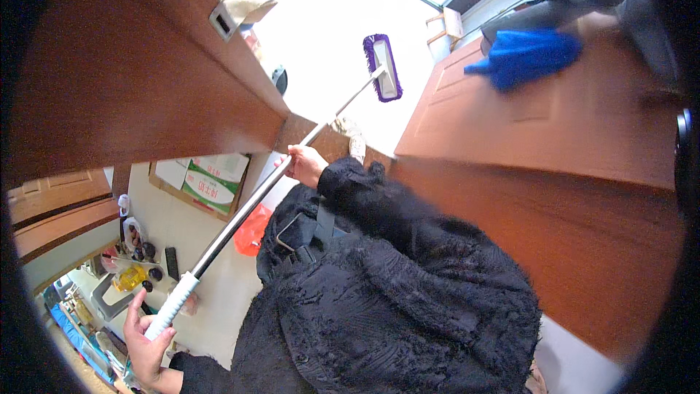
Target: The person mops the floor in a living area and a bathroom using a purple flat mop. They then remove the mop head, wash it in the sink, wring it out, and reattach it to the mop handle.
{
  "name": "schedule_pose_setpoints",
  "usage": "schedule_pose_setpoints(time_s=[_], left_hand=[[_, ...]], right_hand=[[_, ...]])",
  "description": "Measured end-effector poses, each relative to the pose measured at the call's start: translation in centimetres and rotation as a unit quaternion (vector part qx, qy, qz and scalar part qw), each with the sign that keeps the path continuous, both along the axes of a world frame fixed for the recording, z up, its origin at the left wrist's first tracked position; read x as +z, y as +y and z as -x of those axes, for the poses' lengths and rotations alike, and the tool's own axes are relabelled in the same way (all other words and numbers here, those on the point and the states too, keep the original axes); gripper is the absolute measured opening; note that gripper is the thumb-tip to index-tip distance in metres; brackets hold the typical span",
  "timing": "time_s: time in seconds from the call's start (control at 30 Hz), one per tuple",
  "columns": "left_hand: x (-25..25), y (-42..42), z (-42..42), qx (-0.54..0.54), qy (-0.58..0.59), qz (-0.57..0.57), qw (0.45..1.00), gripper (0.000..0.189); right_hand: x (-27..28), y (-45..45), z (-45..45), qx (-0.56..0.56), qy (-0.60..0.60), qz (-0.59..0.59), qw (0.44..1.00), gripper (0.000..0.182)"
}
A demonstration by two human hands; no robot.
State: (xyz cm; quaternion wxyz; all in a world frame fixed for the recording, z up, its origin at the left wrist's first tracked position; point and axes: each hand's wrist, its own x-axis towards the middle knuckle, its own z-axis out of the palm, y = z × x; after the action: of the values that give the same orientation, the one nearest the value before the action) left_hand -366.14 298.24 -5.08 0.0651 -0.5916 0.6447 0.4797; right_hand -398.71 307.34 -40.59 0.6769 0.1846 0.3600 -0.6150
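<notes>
A flat mop with a metal pole (240, 232) runs diagonally in front of my body. Its end sleeve, a white ribbed grip (174, 306), rests in my left hand (145, 339), index finger stretched out along it. Higher on the pole, my right hand (306, 165) is closed around the shaft. The mop head, a pale plate (387, 71) with purple fringe (369, 46), lies on the bright floor (328, 22) beyond the doorway. A shoe (357, 148) shows beside the pole at the brown threshold (306, 134). A black fuzzy coat (383, 295) covers my body and arms.
Wooden doors flank the opening, one on the left (136, 82) and one on the right (547, 131) with a blue cloth (525, 57) over it. Left of me are a printed carton (213, 183), a red plastic bag (254, 232) and a yellow liquid bottle (130, 278). A wooden stool (453, 23) stands farther off.
</notes>
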Motion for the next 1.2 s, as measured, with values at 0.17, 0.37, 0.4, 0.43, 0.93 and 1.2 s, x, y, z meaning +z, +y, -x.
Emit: schedule_pose_setpoints(time_s=[0.17, 0.37, 0.4, 0.43, 0.93, 1.2], left_hand=[[1.5, 1.7, 8.5, 0.007, 0.005, 0.034, 0.999, 0.080], [3.3, 2.5, 19.0, -0.075, 0.040, 0.079, 0.993, 0.077], [3.2, 2.4, 21.2, -0.101, 0.054, 0.150, 0.982, 0.068], [2.5, 1.7, 23.4, -0.134, 0.070, 0.225, 0.963, 0.060], [-13.2, -10.2, 57.2, -0.129, 0.509, 0.216, 0.823, 0.044], [-30.4, -24.6, 71.2, -0.074, 0.401, -0.063, 0.911, 0.036]], right_hand=[[-1.4, 0.2, 6.7, -0.018, -0.044, 0.020, 0.999, 0.011], [-0.6, 0.2, 16.7, -0.126, -0.097, 0.015, 0.987, 0.013], [-0.9, 0.0, 18.5, -0.159, -0.130, 0.005, 0.979, 0.016], [-1.3, 0.0, 20.5, -0.199, -0.155, 0.037, 0.967, 0.019], [-1.9, -9.3, 57.3, -0.224, 0.008, 0.208, 0.952, 0.023], [8.9, -19.3, 64.3, -0.067, -0.106, 0.122, 0.985, 0.025]])
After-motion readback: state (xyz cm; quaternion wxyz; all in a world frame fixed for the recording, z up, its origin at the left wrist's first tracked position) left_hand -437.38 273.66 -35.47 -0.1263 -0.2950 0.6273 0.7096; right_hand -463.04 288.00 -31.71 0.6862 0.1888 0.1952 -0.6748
